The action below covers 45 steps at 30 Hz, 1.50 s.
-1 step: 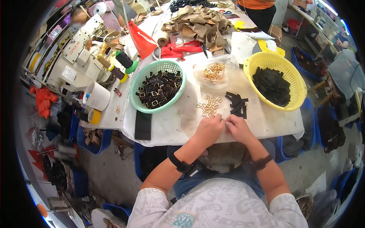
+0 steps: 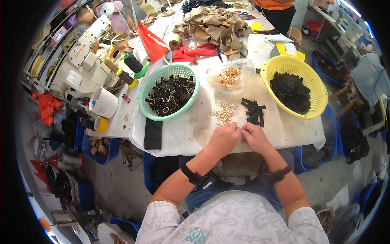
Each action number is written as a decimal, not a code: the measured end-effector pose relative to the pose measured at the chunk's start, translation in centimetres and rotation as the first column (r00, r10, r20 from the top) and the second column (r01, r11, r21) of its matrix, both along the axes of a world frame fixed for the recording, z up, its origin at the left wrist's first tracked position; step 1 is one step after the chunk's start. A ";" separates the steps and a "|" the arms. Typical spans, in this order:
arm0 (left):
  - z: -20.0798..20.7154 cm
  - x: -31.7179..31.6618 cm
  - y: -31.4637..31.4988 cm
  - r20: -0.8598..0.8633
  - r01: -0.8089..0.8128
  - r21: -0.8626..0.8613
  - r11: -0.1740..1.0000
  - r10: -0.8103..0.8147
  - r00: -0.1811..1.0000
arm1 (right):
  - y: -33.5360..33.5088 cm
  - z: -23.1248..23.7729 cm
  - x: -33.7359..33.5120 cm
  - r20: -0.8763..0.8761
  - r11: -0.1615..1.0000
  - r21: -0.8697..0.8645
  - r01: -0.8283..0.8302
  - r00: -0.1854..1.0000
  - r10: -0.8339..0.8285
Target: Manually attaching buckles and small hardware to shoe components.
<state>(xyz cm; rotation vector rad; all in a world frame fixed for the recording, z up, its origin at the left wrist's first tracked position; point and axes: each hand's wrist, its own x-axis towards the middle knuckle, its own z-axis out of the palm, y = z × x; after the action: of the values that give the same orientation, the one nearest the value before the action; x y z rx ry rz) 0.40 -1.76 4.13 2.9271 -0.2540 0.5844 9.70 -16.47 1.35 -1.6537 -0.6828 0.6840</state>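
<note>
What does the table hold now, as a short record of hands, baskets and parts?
left hand: just below the loose gold buckles; any held item unclear
right hand: beside the left; any held item unclear
green basket: black pieces with gold buckles
yellow basket: black strips
between baskets: clear bag, gold pieces inside
loose black straps: right of loose buckles

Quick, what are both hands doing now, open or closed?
Left hand: fingers curled in; can't tell if it's pinching anything.
Right hand: curled too, close to the left; can't tell if it holds anything.
</note>
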 end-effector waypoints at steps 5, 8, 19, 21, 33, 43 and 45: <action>0.2 -0.1 -0.1 -0.051 0.003 -0.020 1.000 -0.004 0.999 | -0.3 0.5 0.0 -0.036 1.000 0.007 -0.017 0.999 0.018; -0.3 -0.3 0.5 -0.025 -0.036 -0.473 0.880 0.027 0.999 | -0.7 0.4 0.2 -0.117 0.996 0.069 -0.056 0.991 0.064; -0.6 -0.2 1.2 -0.384 -0.363 -0.923 0.126 -0.259 0.887 | -2.0 0.6 1.5 -0.303 0.969 0.191 -0.156 0.930 0.209; -0.6 -0.2 1.2 -0.379 -0.364 -0.925 0.108 -0.293 0.878 | -2.1 0.5 1.6 -0.289 0.972 0.173 -0.158 0.935 0.203; -2.6 -0.1 1.4 -0.291 -0.344 -0.935 -0.082 -0.375 0.880 | -1.7 -0.1 0.7 -0.294 0.956 0.292 -0.033 0.948 0.123; -3.8 0.2 0.7 -0.230 -0.265 -0.962 -0.067 -0.319 0.919 | -1.8 -1.4 0.6 -0.263 0.942 0.331 0.057 0.964 0.033; -3.9 0.1 0.4 -0.231 -0.249 -0.968 -0.026 -0.291 0.928 | -1.8 -0.8 0.3 -0.259 0.950 0.307 0.061 0.966 0.022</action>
<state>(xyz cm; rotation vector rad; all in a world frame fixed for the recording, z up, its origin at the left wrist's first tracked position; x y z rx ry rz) 0.48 -1.34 0.20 1.3860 0.1764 0.0137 10.03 -18.29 0.58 -1.2501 -0.5521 0.7222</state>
